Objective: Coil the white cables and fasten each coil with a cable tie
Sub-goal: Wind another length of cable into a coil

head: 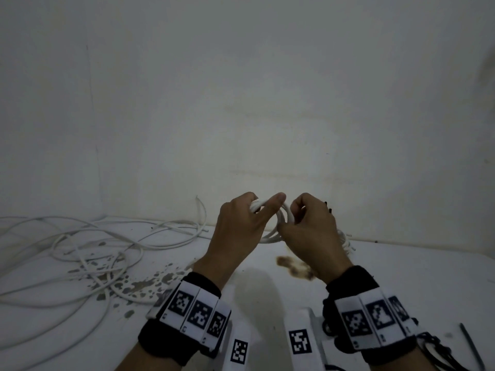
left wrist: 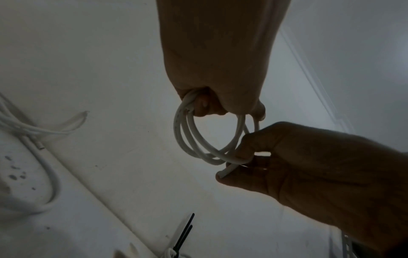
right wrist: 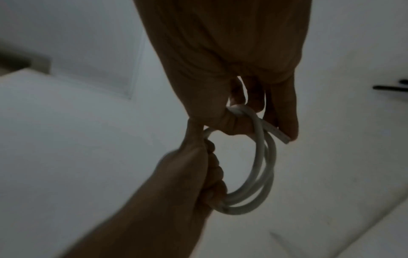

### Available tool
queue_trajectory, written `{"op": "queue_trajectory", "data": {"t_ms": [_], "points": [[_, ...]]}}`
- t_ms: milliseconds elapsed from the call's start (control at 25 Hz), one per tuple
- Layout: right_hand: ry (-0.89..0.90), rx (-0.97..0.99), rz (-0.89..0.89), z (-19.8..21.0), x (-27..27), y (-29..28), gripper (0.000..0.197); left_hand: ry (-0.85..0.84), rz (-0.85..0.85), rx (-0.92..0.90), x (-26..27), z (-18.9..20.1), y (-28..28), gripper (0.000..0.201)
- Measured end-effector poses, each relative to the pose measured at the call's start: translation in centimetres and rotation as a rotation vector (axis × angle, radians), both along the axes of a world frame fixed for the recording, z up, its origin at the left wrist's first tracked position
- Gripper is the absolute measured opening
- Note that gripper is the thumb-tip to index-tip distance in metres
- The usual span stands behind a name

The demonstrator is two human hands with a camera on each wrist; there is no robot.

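Gripping white cable coil [left wrist: 198,139] w/ left hand [head: 238,231] & right hand [head: 313,234]

No readable text or numbers, only black-and-white square codes on wristbands [head: 197,311] (pattern markers) — nothing legible.

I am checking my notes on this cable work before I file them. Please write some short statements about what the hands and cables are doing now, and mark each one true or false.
1. Both hands hold the same white coil. True: the left hand grips one side and the right hand grips the other.
2. The coil lies flat on the table. False: it is held up in the air above it.
3. Loose white cables lie on the table on the person's left. True.
4. A black cable tie is already fastened around the held coil. False: no tie shows on it.
5. The right hand pinches the cable's cut end. True.
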State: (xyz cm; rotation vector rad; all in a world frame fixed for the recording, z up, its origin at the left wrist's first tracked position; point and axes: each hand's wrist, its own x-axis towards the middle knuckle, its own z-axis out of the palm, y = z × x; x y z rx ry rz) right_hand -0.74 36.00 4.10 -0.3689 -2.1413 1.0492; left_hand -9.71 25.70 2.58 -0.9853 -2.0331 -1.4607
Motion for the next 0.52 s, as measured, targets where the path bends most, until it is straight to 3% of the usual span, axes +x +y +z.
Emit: {"op": "queue_trajectory", "data": {"t_ms": [80, 160, 280, 400, 520], "points": [[-0.041, 0.233, -0.052, -0.4, -0.5, -0.5, 0.019, 0.006, -0.044, 0.000, 0.4, 0.0, 0.1, 0.059], [-0.012, 0.306, -0.059, -0.8, -0.8, -0.6, 0.022, -0.019, -0.054, -0.003, 0.6, 0.1, 0.2, 0.057], [-0.017, 0.019, 0.065, -0.6, -0.7, 0.5, 0.021, -0.232, -0.025, 0.022, -0.3, 0.8, -0.4, 0.054], [-0.060, -0.306, 0.201, -0.4, -0.4, 1.6, 0.017, -0.564, -0.163, 0.169, -0.9, 1.0, -0.7, 0.046], [-0.121, -0.275, 0.274, -0.4, -0.3, 2.2, 0.010, -0.680, -0.220, 0.239, -0.6, 0.8, -0.5, 0.040]]}}
